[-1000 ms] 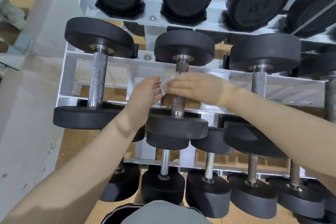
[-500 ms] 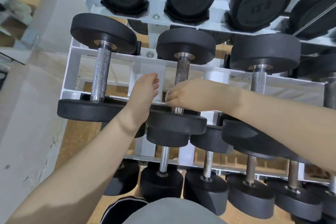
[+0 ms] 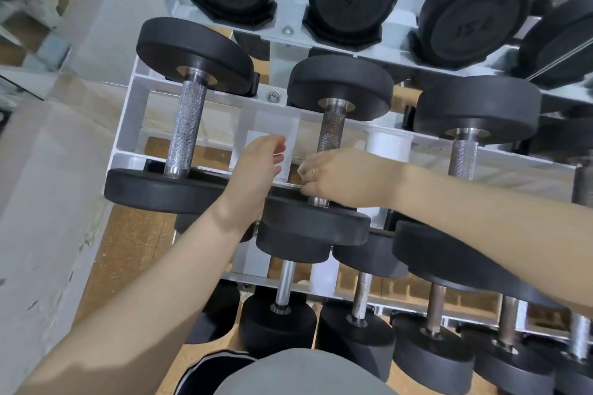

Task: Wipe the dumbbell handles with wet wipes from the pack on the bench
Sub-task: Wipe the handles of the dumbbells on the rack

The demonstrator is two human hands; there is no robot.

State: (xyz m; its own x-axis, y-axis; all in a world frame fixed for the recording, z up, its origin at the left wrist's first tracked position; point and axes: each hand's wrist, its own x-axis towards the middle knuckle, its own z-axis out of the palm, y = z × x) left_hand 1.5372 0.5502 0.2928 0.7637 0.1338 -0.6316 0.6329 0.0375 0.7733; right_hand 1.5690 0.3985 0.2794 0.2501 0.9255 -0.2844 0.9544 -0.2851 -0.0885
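Observation:
Black dumbbells with knurled steel handles lie on a white rack [image 3: 127, 125]. My right hand [image 3: 343, 178] is curled round the near end of the middle dumbbell's handle [image 3: 332, 128], just above its front weight. Only a small white sliver of the wet wipe [image 3: 300, 170] shows at the fingertips; the rest is hidden under the hand. My left hand [image 3: 258, 167] hovers just left of that handle with loosely curled fingers and holds nothing. The wipe pack and the bench are out of view.
Another dumbbell handle [image 3: 186, 125] lies to the left and one [image 3: 463, 154] to the right. Heavier dumbbells fill the tier above, smaller ones the tier below. A grey wall [image 3: 38, 218] runs along the rack's left side.
My right hand has slid down the middle handle toward its near end with the wipe. My left hand has let go of the wipe and drawn slightly away to the left.

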